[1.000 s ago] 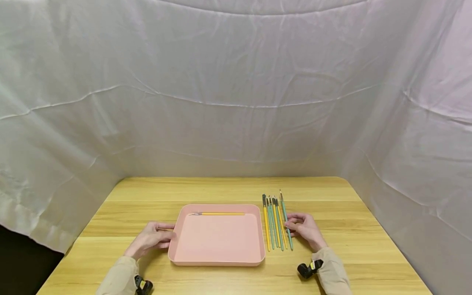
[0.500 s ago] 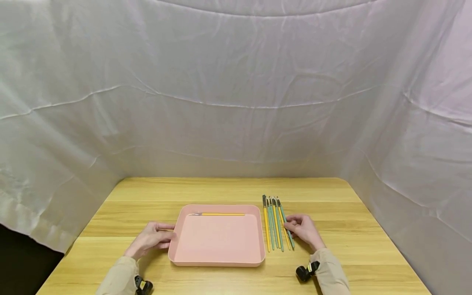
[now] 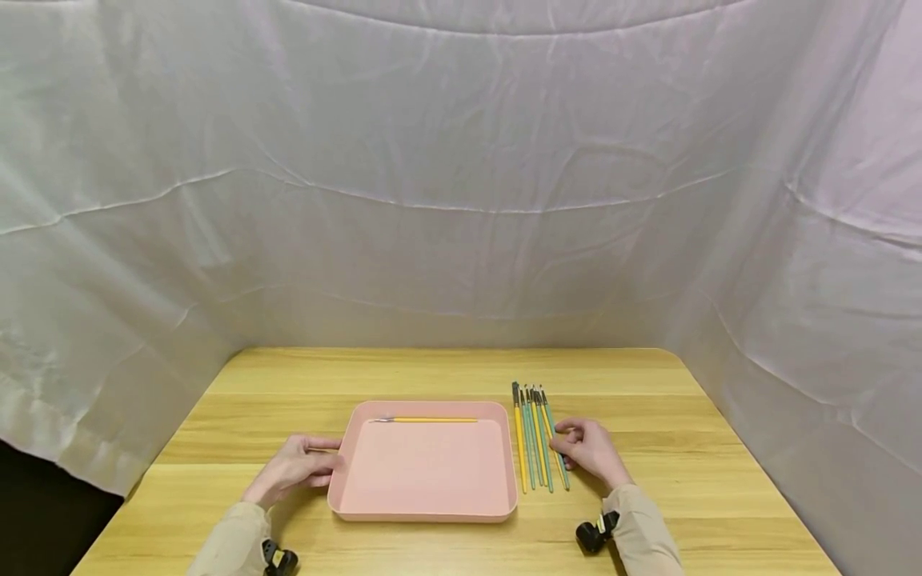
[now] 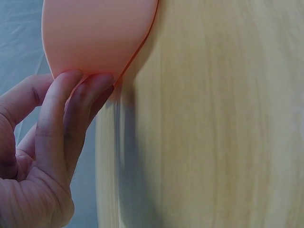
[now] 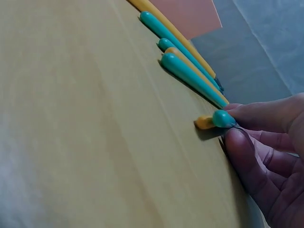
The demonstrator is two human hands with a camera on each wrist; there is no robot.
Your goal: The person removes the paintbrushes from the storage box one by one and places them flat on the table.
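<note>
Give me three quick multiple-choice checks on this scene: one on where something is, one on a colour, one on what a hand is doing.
1. Where does the single yellow brush lie?
A. Inside the pink tray, along its far edge
B. On the table left of the tray
C. In the left hand

2. What colours are the brushes in the row right of the tray?
A. Red and black
B. Yellow and teal
C. All white

3. What is the left hand doing?
A. Lifting a brush
B. Resting flat, away from the tray
C. Touching the tray's left rim with its fingertips

Answers:
1 A: the head view shows it lying crosswise inside the tray, by the far wall.
2 B: the head and right wrist views show yellow and teal handles.
3 C: the left wrist view shows fingertips against the pink rim.

Meanwhile the right hand touches the row's outer brushes.
</note>
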